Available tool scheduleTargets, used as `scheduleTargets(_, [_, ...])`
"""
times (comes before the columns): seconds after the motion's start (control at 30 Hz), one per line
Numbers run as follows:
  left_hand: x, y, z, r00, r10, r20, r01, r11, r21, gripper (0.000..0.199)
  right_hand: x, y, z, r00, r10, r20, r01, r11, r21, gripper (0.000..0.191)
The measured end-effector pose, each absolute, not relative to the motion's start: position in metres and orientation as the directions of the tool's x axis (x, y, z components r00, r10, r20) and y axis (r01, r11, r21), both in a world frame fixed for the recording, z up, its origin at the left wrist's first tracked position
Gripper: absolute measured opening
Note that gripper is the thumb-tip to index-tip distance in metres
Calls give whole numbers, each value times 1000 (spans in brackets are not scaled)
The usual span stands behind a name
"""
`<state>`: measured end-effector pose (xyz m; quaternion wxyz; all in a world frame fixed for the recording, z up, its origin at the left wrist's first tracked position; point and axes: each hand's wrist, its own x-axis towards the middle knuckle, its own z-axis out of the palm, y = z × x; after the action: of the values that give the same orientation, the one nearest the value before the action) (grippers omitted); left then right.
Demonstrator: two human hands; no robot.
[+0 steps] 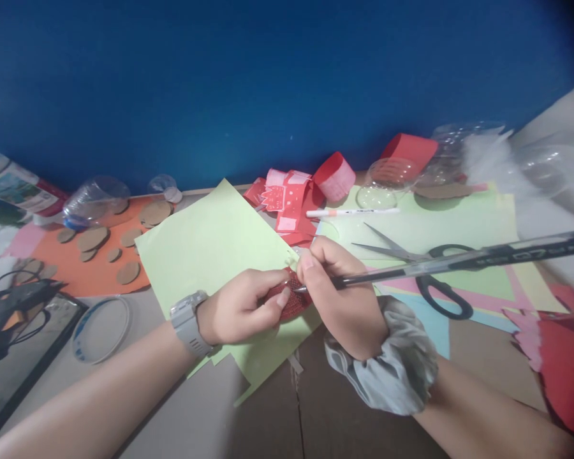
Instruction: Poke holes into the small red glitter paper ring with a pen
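Red piece between left hand, pinching it — and right hand, gripping pen.

I watch through the camera worn on the person's head, looking forward and steeply down onto the tabletop, near enough that the left hand and right hand sit mid-view, while the left forearm and right forearm run in from the near left and near right. Past them I face a blue panel that spans the far side. My coverage is wide, from a labelled bottle at far left to clear plastic packaging at far right, the outer edges looking stretched.
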<state>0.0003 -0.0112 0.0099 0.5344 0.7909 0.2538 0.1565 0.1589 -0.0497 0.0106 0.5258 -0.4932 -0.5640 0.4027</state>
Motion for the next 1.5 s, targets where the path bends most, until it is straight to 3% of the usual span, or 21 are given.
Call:
scheduleTargets(0.3, [0,-11,9,822,570,-19,218,-284,934,29,159,-50,10,48,980,191,125,184,-975,30])
scheduleTargets(0.5, [-1,-12,12,833,552,-21,147,-186,971,45,158,-51,10,84,975,205,73,199,-977,31])
scheduleTargets(0.83, [0,-13,13,799,598,-66,256,-238,937,43,158,-49,9,65,977,204,89,198,-976,31])
scheduleTargets(1.5, [0,-13,13,790,612,-45,230,-228,946,41,159,-50,9,45,975,216,123,209,-970,30])
